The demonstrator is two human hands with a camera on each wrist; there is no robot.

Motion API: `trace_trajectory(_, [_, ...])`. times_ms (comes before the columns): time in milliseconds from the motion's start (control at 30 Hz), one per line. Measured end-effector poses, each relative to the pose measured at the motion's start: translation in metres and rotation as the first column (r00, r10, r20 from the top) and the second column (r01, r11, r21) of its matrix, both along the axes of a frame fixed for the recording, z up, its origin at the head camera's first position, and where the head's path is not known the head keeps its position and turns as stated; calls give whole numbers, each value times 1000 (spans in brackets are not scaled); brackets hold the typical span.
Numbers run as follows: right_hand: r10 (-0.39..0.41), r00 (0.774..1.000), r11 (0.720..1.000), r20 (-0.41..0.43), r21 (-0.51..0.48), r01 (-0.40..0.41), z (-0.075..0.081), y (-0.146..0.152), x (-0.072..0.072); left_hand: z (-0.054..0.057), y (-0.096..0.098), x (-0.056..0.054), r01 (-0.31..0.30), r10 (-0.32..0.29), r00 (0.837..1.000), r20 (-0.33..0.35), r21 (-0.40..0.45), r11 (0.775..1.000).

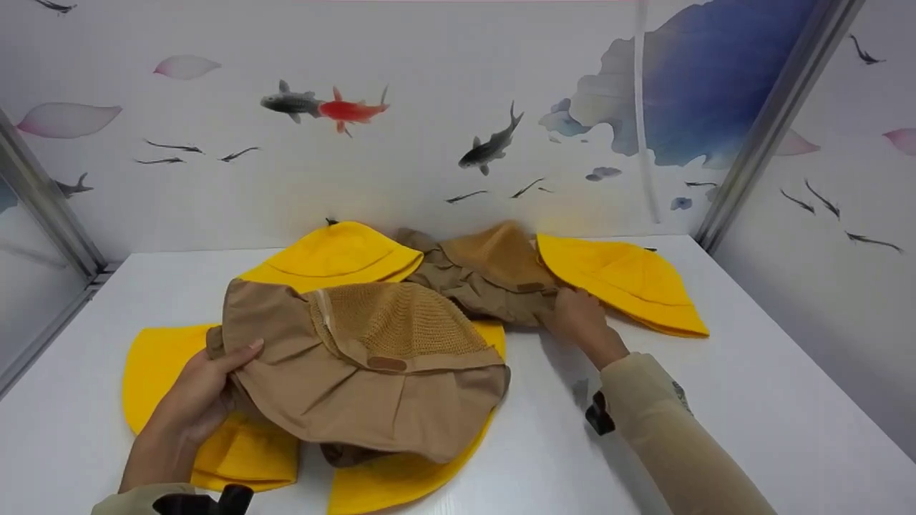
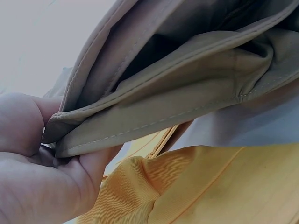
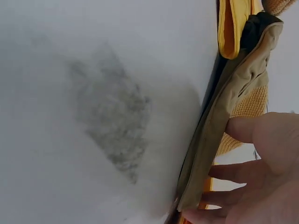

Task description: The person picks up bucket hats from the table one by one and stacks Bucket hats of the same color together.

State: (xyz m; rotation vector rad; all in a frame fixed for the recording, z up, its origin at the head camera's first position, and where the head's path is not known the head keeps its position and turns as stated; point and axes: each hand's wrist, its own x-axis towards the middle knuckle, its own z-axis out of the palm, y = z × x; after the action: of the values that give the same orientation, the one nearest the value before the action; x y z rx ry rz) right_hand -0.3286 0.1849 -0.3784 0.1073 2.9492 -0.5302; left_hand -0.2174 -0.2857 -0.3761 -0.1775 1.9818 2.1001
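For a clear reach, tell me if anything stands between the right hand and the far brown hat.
Nothing visible: the right hand touches the far brown hat at its brim, beside a yellow hat.

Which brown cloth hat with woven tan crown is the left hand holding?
The front brown hat; the other brown hat is farther back, touching the right hand.

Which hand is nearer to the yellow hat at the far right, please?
Right. The right hand is beside the yellow hat, touching the rear brown hat; the left hand is far to its left, gripping the front brown hat.
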Motion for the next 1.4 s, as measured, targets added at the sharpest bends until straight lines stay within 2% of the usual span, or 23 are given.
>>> trace_trajectory(100, [-55,994,998,89,-38,59,-3,6,-1,0,0,0,-7,7,1000,5,4,1000])
trace_trajectory(167, [-77,990,996,117,-45,82,-5,10,-1,0,0,0,-14,14,1000,12,5,1000])
trace_trajectory(300, [-83,995,996,62,-34,85,-8,13,-1,0,0,-1,-22,22,999,26,7,1000])
trace_trajectory(433, [-88,996,994,4,-63,88,-10,11,-3,1,2,-1,-28,28,999,35,9,1000])
trace_trajectory(567, [-101,995,991,14,-89,102,-11,12,-5,1,3,-1,-27,27,999,37,6,1000])
trace_trajectory(700, [-100,993,983,61,-147,108,-14,18,-7,1,3,-1,-26,26,999,32,2,1000])
trace_trajectory(900, [-106,985,946,140,-291,143,-15,22,-8,1,1,0,-32,32,999,21,2,999])
trace_trajectory(1200, [-156,977,904,145,-378,201,-18,21,-6,-1,0,0,-27,27,999,32,-1,1000])
trace_trajectory(1400, [-189,972,861,142,-451,234,-22,24,-7,-2,1,0,-26,26,999,23,5,1000])
